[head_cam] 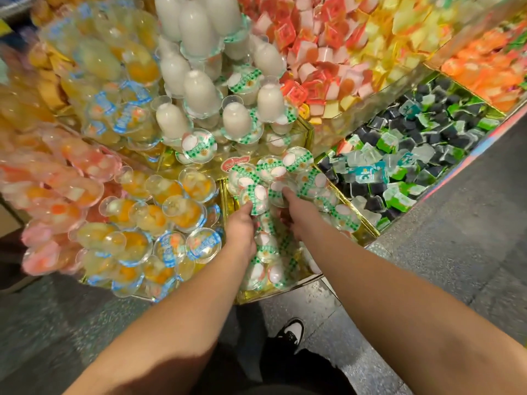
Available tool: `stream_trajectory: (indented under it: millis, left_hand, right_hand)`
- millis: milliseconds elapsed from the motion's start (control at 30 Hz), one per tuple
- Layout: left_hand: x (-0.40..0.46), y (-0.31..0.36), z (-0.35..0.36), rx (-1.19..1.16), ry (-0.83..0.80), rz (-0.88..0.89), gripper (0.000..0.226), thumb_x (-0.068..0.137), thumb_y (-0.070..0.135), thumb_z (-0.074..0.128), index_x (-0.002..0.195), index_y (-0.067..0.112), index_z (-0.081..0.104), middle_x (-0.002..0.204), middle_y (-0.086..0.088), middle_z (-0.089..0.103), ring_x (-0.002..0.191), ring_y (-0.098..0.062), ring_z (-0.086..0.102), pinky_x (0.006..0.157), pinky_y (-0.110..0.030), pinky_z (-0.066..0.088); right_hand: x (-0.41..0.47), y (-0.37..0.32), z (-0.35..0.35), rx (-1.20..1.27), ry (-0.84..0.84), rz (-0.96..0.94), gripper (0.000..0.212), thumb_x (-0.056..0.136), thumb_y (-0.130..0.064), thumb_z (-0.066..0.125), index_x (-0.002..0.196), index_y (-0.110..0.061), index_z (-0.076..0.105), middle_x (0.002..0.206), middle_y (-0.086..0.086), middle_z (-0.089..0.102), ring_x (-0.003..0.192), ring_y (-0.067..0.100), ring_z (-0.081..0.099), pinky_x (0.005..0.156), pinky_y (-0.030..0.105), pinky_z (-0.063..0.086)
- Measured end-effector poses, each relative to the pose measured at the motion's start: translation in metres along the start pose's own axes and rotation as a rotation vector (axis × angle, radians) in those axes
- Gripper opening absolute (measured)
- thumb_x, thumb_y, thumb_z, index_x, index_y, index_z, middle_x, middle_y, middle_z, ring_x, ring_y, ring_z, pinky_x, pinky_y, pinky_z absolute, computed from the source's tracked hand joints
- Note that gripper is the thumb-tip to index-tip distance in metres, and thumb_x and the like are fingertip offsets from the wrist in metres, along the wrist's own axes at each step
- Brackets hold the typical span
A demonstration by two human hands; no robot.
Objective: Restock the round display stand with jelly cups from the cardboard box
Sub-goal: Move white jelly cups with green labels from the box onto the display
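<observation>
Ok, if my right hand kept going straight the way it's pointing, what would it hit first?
Probably the green-lidded jelly cups piled at the fingertips of the right hand; it already seems to touch one, though depth is hard to judge.

No writing can be made out clearly enough to read anywhere in the view. The green-and-white chequered foil lids of the clear plastic jelly cups (258, 195) carry a small round gold emblem and a band of print, too blurred to make out. The blue-and-white lids on the clear cups of orange fruit jelly (168, 249), at 9 o'clock from those, show white characters that stay illegible. A small red oval label (235, 163) on the gold rim at 12 o'clock above the green-lidded cups bears pale lettering that cannot be read. Teal wrappers among the small dark and clear square jelly packs (368, 173), at 3 o'clock, carry white marks, also unreadable.
</observation>
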State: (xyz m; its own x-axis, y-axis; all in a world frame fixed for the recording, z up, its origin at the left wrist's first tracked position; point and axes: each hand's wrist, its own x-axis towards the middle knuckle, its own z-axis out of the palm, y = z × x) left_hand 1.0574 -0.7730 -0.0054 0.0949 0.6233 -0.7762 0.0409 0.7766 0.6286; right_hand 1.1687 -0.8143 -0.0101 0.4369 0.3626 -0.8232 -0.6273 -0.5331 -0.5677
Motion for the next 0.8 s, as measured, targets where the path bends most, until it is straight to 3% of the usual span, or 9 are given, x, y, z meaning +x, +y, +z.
stream_trajectory:
  millis: [100, 200, 300, 467, 533, 633, 700, 733, 800]
  left_hand:
    - [0.005, -0.006, -0.002, 0.022, 0.003, 0.008, 0.030, 0.095, 0.042, 0.055, 0.112, 0.019, 0.063, 0.082, -0.006, 0.063, 0.071, -0.020, 0.056, 0.072, -0.036, 0.047]
    - [0.009, -0.012, -0.003, 0.035, -0.014, 0.020, 0.042, 0.092, 0.048, 0.057, 0.119, 0.017, 0.062, 0.090, -0.009, 0.067, 0.077, -0.023, 0.059, 0.077, -0.041, 0.049]
    - [0.004, -0.009, -0.003, 0.050, 0.012, 0.030, 0.041, 0.094, 0.048, 0.056, 0.119, 0.015, 0.062, 0.092, -0.010, 0.065, 0.064, -0.019, 0.057, 0.063, -0.034, 0.049]
    - [-0.004, 0.001, 0.000, 0.052, 0.011, 0.002, 0.039, 0.099, 0.043, 0.052, 0.124, 0.013, 0.059, 0.109, -0.007, 0.067, 0.065, -0.017, 0.057, 0.054, -0.026, 0.048]
    - [-0.003, 0.002, -0.001, 0.068, -0.003, -0.013, 0.045, 0.100, 0.042, 0.051, 0.132, 0.011, 0.056, 0.126, -0.011, 0.064, 0.089, -0.026, 0.067, 0.058, -0.030, 0.053]
    - [-0.010, 0.009, -0.002, 0.105, -0.068, -0.037, 0.049, 0.102, 0.036, 0.047, 0.140, 0.005, 0.047, 0.142, -0.017, 0.052, 0.131, -0.037, 0.049, 0.091, -0.046, 0.054]
    - [-0.021, 0.018, -0.005, 0.149, -0.119, -0.047, 0.043, 0.106, 0.029, 0.040, 0.140, 0.004, 0.044, 0.139, -0.018, 0.054, 0.122, -0.034, 0.056, 0.069, -0.036, 0.060]
    - [-0.026, 0.022, -0.007, 0.156, -0.136, -0.047, 0.040, 0.106, 0.026, 0.039, 0.140, 0.006, 0.044, 0.137, -0.016, 0.055, 0.106, -0.030, 0.063, 0.054, -0.029, 0.056]
    - [-0.031, 0.030, -0.015, 0.171, -0.148, -0.057, 0.035, 0.105, 0.025, 0.042, 0.136, 0.009, 0.047, 0.133, -0.012, 0.056, 0.092, -0.024, 0.064, 0.060, -0.024, 0.055]
  right_hand:
    - [0.001, -0.003, -0.003, -0.104, 0.026, -0.039, 0.075, 0.086, -0.062, 0.061, 0.131, -0.003, 0.054, 0.102, 0.004, 0.057, 0.077, 0.016, 0.053, 0.060, 0.026, 0.040]
    - [0.005, -0.005, -0.007, -0.184, 0.048, -0.088, 0.074, 0.092, -0.059, 0.055, 0.136, 0.000, 0.048, 0.110, 0.008, 0.055, 0.085, 0.022, 0.051, 0.075, 0.032, 0.041]
    - [0.005, -0.009, -0.005, -0.230, 0.061, -0.098, 0.080, 0.089, -0.060, 0.057, 0.141, -0.001, 0.043, 0.133, 0.014, 0.053, 0.096, 0.027, 0.049, 0.079, 0.040, 0.040]
    - [0.005, -0.011, -0.004, -0.306, 0.066, -0.085, 0.083, 0.089, -0.062, 0.054, 0.144, -0.001, 0.039, 0.137, 0.015, 0.050, 0.106, 0.033, 0.049, 0.083, 0.050, 0.044]
    - [0.006, -0.011, -0.003, -0.331, 0.061, -0.074, 0.085, 0.089, -0.064, 0.052, 0.146, -0.002, 0.038, 0.143, 0.016, 0.047, 0.121, 0.038, 0.049, 0.091, 0.053, 0.045]
    - [0.000, -0.012, -0.003, -0.325, 0.025, -0.031, 0.092, 0.086, -0.072, 0.050, 0.148, -0.006, 0.036, 0.150, 0.014, 0.042, 0.132, 0.040, 0.042, 0.103, 0.053, 0.039]
    - [-0.007, -0.012, -0.006, -0.316, -0.011, -0.017, 0.094, 0.085, -0.076, 0.048, 0.148, -0.007, 0.037, 0.150, 0.014, 0.042, 0.135, 0.038, 0.041, 0.107, 0.053, 0.036]
    - [-0.012, -0.012, -0.009, -0.312, -0.022, -0.020, 0.091, 0.086, -0.076, 0.047, 0.147, -0.009, 0.039, 0.146, 0.014, 0.046, 0.132, 0.036, 0.044, 0.104, 0.050, 0.039]
    - [-0.026, -0.012, -0.017, -0.271, -0.012, -0.032, 0.080, 0.087, -0.075, 0.047, 0.140, -0.015, 0.049, 0.119, 0.011, 0.061, 0.108, 0.027, 0.059, 0.081, 0.036, 0.049]
